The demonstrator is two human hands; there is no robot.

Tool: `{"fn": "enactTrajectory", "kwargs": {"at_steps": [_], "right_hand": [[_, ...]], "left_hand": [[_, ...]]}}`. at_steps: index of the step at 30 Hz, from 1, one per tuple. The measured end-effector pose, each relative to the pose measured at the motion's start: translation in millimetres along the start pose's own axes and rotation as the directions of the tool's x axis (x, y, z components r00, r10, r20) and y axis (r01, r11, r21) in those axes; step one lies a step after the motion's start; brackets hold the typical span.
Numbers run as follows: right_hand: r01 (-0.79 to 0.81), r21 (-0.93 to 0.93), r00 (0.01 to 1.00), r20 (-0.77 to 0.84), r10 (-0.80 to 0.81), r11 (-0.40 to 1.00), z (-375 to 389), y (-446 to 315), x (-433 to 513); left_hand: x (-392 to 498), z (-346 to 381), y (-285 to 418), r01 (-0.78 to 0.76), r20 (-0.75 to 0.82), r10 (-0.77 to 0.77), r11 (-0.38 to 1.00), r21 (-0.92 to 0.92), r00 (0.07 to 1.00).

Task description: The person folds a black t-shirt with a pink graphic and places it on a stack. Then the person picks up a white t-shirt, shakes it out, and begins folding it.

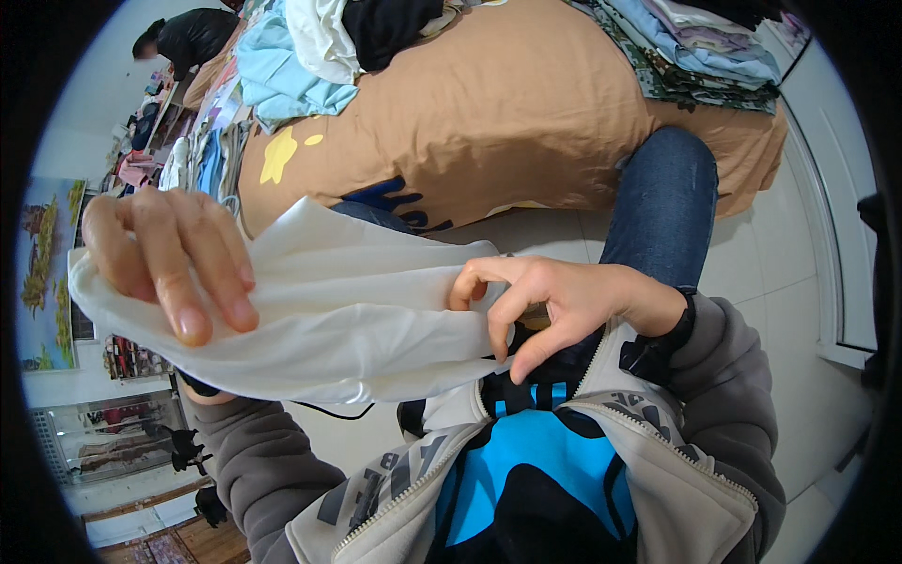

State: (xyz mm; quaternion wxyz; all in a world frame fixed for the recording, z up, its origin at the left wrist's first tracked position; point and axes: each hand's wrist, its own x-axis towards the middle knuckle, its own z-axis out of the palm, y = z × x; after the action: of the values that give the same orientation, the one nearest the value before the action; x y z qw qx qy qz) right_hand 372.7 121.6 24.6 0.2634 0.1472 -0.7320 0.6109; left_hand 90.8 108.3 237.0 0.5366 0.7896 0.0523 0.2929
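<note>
A white cloth, seemingly a garment (338, 331), stretches between my two hands above my lap. At its left end my left hand (173, 261) grips it, fingers draped over the front and the thumb hidden. My right hand (550, 303) is at the cloth's right edge, fingers curled, with the edge pinched near the fingertips. Beyond the cloth, a light blue garment (289, 77), a white garment (324, 35) and a black garment (387, 28) lie in a loose heap on the bed.
The bed has an orange-brown patterned sheet (493, 106). A stack of folded clothes (705, 63) lies at its right end, and upright folded clothes (208, 162) stand at its left. A person in a dark jacket (197, 39) bends over at the far left. A white door (838, 176) is at right.
</note>
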Motion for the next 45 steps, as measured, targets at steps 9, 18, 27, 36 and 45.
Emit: {"fn": "enactTrajectory", "kwargs": {"at_steps": [9,18,27,36,45], "right_hand": [[-0.007,-0.671,0.983,-0.139,-0.117,0.742,-8,-9,-2],[-0.179,-0.773,0.972,-0.233,-0.010,0.609,-20,-15,-16],[-0.257,-0.591,0.918,-0.396,0.003,0.765,-22,0,-18],[-0.282,-0.295,0.687,-0.726,-0.023,0.913,-60,-42,-45],[-0.402,-0.764,0.655,-0.625,-0.425,0.505,-107,-131,-25]], "left_hand": [[-5,27,-20,-0.069,-0.458,0.120,0.990,0.126,0.881],[-33,0,-6,0.011,-0.590,0.088,0.987,0.162,0.803],[-43,-10,0,-0.012,-0.690,0.066,0.996,0.083,0.721],[-52,-19,-7,0.364,-0.968,0.114,0.912,0.191,0.223],[-46,-15,-13,0.675,-0.689,0.469,0.233,0.700,0.553]]}}
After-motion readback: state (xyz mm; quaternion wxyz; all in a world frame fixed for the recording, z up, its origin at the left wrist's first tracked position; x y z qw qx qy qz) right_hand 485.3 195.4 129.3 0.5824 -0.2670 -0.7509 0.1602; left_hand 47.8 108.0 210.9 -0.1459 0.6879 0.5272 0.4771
